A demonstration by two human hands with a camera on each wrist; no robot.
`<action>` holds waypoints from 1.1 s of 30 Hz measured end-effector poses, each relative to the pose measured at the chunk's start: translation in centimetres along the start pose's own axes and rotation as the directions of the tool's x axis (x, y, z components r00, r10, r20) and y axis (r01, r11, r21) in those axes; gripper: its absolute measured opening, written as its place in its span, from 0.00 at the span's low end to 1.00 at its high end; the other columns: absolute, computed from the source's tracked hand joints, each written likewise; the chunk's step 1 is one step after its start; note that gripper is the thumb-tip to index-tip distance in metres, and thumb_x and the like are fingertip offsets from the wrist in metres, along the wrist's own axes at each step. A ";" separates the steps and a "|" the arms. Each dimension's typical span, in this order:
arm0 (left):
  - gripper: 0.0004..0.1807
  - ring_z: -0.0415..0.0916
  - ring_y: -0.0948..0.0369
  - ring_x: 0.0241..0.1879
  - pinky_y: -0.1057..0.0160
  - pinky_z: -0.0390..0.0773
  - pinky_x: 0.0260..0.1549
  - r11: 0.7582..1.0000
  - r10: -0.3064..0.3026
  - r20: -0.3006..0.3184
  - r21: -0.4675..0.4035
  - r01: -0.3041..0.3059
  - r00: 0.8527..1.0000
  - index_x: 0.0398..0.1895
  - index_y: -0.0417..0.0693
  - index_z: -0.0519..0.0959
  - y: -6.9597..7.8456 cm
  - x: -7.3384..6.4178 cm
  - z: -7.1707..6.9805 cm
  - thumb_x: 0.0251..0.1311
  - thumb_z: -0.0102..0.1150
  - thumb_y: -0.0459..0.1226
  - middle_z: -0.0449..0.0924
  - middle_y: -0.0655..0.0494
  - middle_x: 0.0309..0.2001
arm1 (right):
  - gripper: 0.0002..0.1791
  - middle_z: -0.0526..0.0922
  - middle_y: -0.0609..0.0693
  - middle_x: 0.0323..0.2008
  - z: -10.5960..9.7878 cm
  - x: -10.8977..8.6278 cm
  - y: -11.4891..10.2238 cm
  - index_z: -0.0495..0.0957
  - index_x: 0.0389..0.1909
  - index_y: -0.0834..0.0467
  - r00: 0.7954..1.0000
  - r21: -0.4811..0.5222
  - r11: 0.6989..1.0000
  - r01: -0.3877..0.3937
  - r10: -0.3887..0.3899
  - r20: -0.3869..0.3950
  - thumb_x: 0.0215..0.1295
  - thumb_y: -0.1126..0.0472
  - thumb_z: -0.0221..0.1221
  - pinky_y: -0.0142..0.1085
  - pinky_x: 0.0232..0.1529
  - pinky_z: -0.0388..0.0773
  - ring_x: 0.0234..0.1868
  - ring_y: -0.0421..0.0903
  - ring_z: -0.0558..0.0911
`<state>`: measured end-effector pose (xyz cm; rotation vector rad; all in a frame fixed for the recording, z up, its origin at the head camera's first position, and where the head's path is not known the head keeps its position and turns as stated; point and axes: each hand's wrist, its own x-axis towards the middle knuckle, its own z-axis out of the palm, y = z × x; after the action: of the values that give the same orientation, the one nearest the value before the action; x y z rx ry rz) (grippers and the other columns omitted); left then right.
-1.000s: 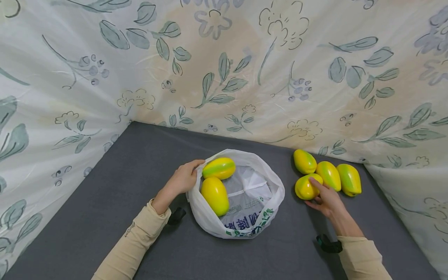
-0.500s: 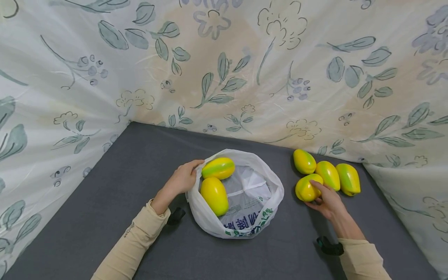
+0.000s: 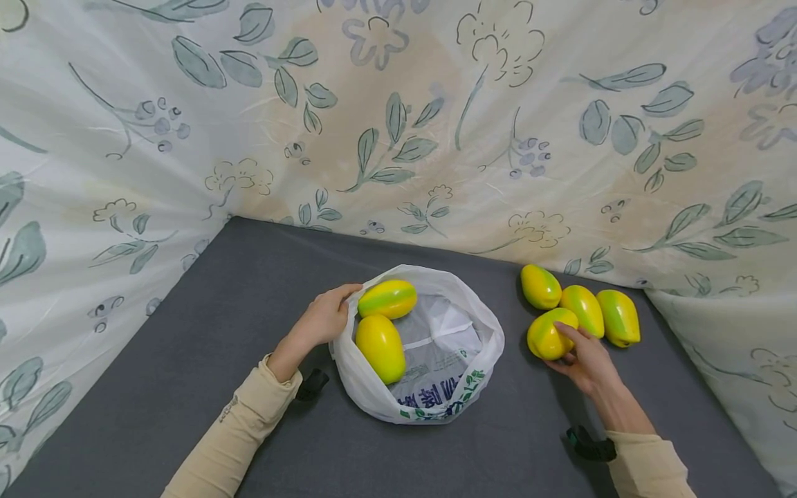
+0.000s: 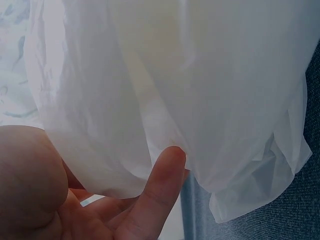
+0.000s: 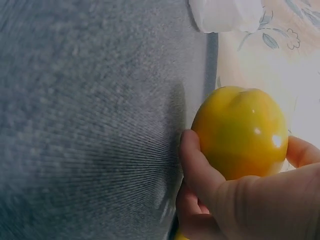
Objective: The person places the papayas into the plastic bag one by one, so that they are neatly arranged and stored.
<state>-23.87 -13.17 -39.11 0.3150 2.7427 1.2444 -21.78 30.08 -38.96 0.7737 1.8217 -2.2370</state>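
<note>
Yellow-green fruit (image 3: 544, 336) is pinched by the fingers of the right hand (image 3: 588, 358) beside three similar fruits (image 3: 582, 310), the left hand (image 3: 325, 318) pinching a white plastic bag (image 3: 493, 342) around two fruits (image 3: 380, 351).

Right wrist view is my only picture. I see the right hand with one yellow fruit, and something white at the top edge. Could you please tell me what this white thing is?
Observer: The head view shows that it is a white plastic bag with its mouth open.
Operator: Thank you. Does it contain something?
Observer: Yes, two yellow-green fruits lie inside, both toward the left.
Operator: And what does the left hand do?
Observer: It holds the bag's rim at the left side.
</note>
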 end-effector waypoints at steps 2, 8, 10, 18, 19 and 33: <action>0.24 0.61 0.57 0.20 0.59 0.70 0.31 1.000 0.002 0.000 0.007 -0.002 1.000 0.68 0.42 0.65 0.0 0.0 0.0 0.70 0.39 0.27 0.66 0.42 0.65 | 0.56 0.27 0.47 0.74 0.1 -0.2 0.0 0.17 0.72 0.47 1.000 -0.011 1.000 0.016 -0.016 0.003 0.66 0.48 0.57 0.55 0.64 0.53 0.72 0.50 0.41; 0.24 0.71 0.52 0.40 0.54 0.69 0.42 1.000 0.006 -0.007 0.017 -0.006 1.000 0.68 0.42 0.66 -0.1 0.0 0.0 0.70 0.39 0.27 0.66 0.42 0.65 | 0.56 0.29 0.50 0.74 0.5 -0.8 -0.2 0.18 0.72 0.49 0.997 -0.057 0.996 0.075 -0.072 0.038 0.66 0.47 0.56 0.55 0.64 0.53 0.71 0.52 0.44; 0.24 0.71 0.51 0.43 0.54 0.69 0.42 1.000 0.004 -0.005 0.017 -0.004 1.000 0.68 0.42 0.65 -0.1 0.0 0.0 0.70 0.39 0.27 0.66 0.43 0.65 | 0.57 0.29 0.51 0.74 0.6 -0.9 -0.3 0.19 0.72 0.49 0.995 -0.070 0.993 0.092 -0.089 0.048 0.66 0.46 0.57 0.55 0.64 0.53 0.70 0.53 0.45; 0.24 0.71 0.52 0.40 0.54 0.70 0.42 1.000 -0.002 -0.006 0.017 0.002 1.000 0.68 0.42 0.66 0.0 0.0 0.0 0.70 0.39 0.27 0.66 0.43 0.65 | 0.58 0.29 0.52 0.74 1.4 -1.5 -0.6 0.20 0.73 0.50 0.991 -0.100 0.987 0.126 -0.120 0.062 0.64 0.44 0.58 0.56 0.64 0.54 0.70 0.54 0.46; 0.24 0.71 0.51 0.41 0.54 0.70 0.42 1.000 -0.002 -0.005 0.017 0.002 1.000 0.68 0.42 0.66 0.0 0.0 0.0 0.70 0.39 0.27 0.66 0.42 0.65 | 0.58 0.29 0.51 0.74 1.6 -1.6 -0.6 0.19 0.73 0.49 0.991 -0.097 0.987 0.125 -0.119 0.066 0.64 0.43 0.58 0.56 0.64 0.53 0.70 0.54 0.46; 0.24 0.61 0.57 0.20 0.57 0.71 0.36 1.000 -0.013 0.005 0.015 0.013 1.000 0.68 0.43 0.65 0.0 0.0 -0.1 0.70 0.40 0.28 0.66 0.43 0.65 | 0.51 0.48 0.47 0.67 3.7 -2.3 -1.4 0.28 0.75 0.49 0.972 -0.049 0.987 0.156 -0.144 0.188 0.67 0.46 0.56 0.54 0.64 0.53 0.60 0.49 0.56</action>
<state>-23.89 -13.19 -39.05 0.3004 2.7465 1.2179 -21.51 26.42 -36.15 0.4143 1.9076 -2.2413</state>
